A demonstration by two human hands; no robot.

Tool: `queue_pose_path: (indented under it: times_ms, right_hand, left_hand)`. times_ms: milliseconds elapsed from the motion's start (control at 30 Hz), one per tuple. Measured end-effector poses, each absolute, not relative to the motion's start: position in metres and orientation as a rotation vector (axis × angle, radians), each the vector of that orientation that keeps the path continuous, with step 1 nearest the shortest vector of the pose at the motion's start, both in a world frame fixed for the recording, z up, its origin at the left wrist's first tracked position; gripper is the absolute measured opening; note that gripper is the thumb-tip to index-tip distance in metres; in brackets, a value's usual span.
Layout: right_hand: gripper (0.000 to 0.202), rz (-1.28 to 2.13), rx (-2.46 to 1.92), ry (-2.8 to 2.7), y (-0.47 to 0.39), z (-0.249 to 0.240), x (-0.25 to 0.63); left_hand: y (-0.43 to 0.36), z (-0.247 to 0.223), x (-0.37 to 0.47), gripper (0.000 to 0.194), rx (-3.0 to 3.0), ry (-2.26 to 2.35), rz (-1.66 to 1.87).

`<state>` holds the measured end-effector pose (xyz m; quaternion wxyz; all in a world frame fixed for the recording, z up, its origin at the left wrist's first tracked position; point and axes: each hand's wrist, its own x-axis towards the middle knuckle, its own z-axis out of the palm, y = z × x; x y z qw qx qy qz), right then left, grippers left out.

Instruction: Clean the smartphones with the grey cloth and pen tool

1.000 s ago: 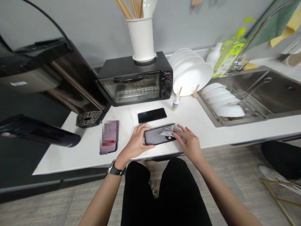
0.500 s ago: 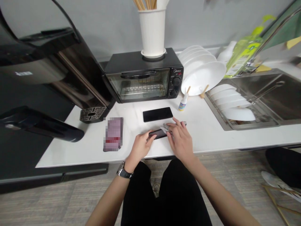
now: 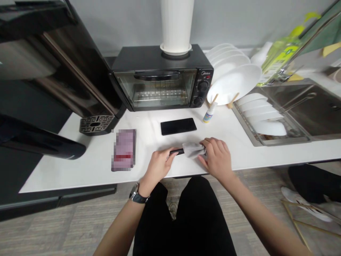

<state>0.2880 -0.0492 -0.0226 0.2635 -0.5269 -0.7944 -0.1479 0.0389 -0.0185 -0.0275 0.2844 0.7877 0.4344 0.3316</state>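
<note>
My left hand (image 3: 160,162), wearing a watch on its wrist, pinches the left end of a slim dark slab (image 3: 179,152) that looks like a phone, tilted nearly edge-on. My right hand (image 3: 217,157) is closed on a light grey cloth (image 3: 192,150), which covers the slab's right part; the fingertips are partly hidden behind it. Just beyond my hands a black phone (image 3: 178,126) lies flat on the white counter (image 3: 149,138). A small white spray bottle (image 3: 209,113) with a coloured label stands behind my right hand.
A pixelated purple rectangle (image 3: 124,149) lies to the left. Behind are a toaster oven (image 3: 160,89), a white cup (image 3: 177,28) on it, and a dark drinks machine (image 3: 80,78). Plates (image 3: 234,85) and a sink (image 3: 306,106) stand right. A person's shoe (image 3: 303,202) shows below.
My right hand has shifted right and turned. The cloth now spreads over the slab's right part, and the slab has tilted more edge-on. The camera view has also shifted slightly.
</note>
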Motion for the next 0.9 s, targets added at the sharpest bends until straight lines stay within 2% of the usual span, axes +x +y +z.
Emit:
queue_pose_path:
  times_ms: [133, 267, 367, 567, 733, 900]
  right_hand:
    - [0.06, -0.286, -1.476, -1.991, -0.054, -0.029, 0.231]
    - [0.058, -0.183, -1.217, -2.198, -0.057, -0.026, 0.184]
    - [0.052, -0.26, -1.206, -2.255, -0.049, -0.019, 0.208]
    - [0.034, -0.334, -1.5, -2.004, -0.032, -0.012, 0.285]
    - [0.027, -0.226, -1.418, -1.938, -0.041, -0.015, 0.22]
    - [0.041, -0.15, -1.121, -2.234, -0.044, -0.015, 0.181]
  left_hand:
    - [-0.016, -0.038, 0.037, 0.02, 2.167, 1.234, 0.878]
    - [-0.012, -0.05, 0.03, 0.019, 2.228, 1.215, 0.846]
    - [-0.013, -0.045, 0.029, 0.018, 2.231, 1.182, 0.84]
    - [-0.019, -0.028, 0.038, 0.021, 2.129, 1.255, 0.88]
    - [-0.017, -0.034, 0.036, 0.021, 2.179, 1.217, 0.882]
    - [-0.014, -0.04, 0.028, 0.02, 2.279, 1.208, 0.856]
